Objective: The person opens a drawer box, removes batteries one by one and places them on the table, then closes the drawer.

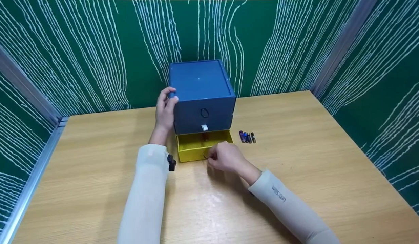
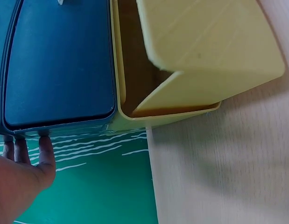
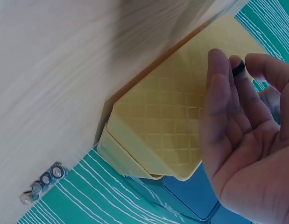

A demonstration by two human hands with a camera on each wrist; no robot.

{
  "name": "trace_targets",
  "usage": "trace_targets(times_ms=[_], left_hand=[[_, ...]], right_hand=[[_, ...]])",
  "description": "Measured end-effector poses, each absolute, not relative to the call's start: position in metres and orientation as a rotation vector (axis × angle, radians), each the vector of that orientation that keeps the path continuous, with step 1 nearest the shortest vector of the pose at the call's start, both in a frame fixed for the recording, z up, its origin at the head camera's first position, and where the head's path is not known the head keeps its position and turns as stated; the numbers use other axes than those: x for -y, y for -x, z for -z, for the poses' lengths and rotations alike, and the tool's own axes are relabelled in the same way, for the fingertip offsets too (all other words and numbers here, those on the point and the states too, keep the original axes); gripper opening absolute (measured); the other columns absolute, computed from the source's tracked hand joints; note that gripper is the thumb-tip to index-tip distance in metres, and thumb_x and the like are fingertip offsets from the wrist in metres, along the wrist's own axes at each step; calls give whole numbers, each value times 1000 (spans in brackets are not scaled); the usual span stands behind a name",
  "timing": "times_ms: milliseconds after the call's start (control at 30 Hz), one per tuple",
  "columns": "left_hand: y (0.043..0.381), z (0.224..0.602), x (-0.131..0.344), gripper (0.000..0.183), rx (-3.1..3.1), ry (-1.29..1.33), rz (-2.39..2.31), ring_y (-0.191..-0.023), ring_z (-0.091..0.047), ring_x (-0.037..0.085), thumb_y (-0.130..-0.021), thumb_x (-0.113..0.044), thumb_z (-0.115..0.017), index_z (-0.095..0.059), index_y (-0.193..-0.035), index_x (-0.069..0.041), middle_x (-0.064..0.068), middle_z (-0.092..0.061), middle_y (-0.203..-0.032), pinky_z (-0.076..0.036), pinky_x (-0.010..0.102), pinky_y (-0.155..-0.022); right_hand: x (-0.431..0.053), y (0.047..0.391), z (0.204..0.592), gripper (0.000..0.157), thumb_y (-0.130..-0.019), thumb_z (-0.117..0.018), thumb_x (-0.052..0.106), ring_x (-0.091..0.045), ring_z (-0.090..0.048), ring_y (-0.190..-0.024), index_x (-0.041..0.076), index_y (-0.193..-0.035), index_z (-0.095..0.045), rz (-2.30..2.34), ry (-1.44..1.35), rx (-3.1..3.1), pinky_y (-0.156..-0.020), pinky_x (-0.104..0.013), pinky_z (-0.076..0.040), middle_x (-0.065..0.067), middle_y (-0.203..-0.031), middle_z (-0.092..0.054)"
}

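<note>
A blue drawer unit [image 1: 199,79] stands near the back of the table, its lowest drawer, a yellow one [image 1: 192,155], pulled out at the front. My left hand [image 1: 165,110] rests against the unit's left side; in the left wrist view its fingertips [image 2: 45,142] press that side, fingers fairly straight. At the yellow drawer's front, my right hand [image 1: 228,156] pinches a black loop pull [image 3: 238,68] between thumb and fingers. Inside the drawer a small reddish-brown thing [image 1: 205,136] shows; the rest of its floor is partly hidden.
Several small batteries [image 1: 247,137] lie side by side on the table [image 1: 94,176], right of the drawer. The blue front above carries another black loop [image 1: 204,113] and a white tab [image 1: 204,127]. Green walls with white lines [image 1: 148,40] enclose the back and both sides.
</note>
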State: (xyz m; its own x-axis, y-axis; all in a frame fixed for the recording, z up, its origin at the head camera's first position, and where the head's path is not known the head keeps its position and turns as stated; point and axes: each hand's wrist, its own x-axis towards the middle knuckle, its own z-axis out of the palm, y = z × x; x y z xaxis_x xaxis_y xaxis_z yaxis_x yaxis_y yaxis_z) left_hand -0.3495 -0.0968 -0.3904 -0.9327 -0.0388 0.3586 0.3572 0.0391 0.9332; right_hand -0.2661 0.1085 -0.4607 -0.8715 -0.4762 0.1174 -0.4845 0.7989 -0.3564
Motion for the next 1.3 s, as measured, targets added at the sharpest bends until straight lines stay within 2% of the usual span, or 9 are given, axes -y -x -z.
trace_targets(times_ms=[267,533,700,1000,1300], left_hand=[[349,391,97,28,2041,310,1971,-114,-36,18,-87,-29,-43,-45,-115,-25,-3,-33,-131,-30,41,-96],[350,392,97,27,2045,308,1963,-115,-36,17,-87,-28,-42,-45,-114,-27,-3,-32,-131,-30,39,-97],[350,391,97,27,2044,305,1971,-115,-35,17,-87,-29,-42,-45,-114,-28,-4,-33,-131,-30,40,-97],[328,371,92,34,2066,291,1988,-117,-33,21,-88,-23,-40,-41,-120,-15,2,-30,-134,-29,42,-98],[327,371,93,34,2068,278,1993,-118,-32,20,-88,-24,-40,-41,-121,-15,1,-30,-134,-28,41,-99]], right_hand=[[-108,253,459,8,-73,-61,30,-6,-47,-49,25,-69,-66,-559,-810,2933,-48,-22,-38,14,-57,-56],[-108,246,461,10,-72,-60,29,-6,-47,-52,27,-63,-64,-527,-828,2941,-47,-22,-36,16,-55,-56],[-109,244,462,12,-72,-61,29,-6,-45,-48,26,-61,-63,-516,-845,2940,-45,-22,-35,15,-52,-53],[-109,239,463,12,-71,-62,31,-6,-46,-46,25,-60,-64,-520,-849,2966,-46,-22,-37,15,-50,-52],[-109,234,464,21,-70,-61,32,-6,-42,-43,26,-51,-55,-503,-874,2933,-42,-22,-33,15,-45,-47]])
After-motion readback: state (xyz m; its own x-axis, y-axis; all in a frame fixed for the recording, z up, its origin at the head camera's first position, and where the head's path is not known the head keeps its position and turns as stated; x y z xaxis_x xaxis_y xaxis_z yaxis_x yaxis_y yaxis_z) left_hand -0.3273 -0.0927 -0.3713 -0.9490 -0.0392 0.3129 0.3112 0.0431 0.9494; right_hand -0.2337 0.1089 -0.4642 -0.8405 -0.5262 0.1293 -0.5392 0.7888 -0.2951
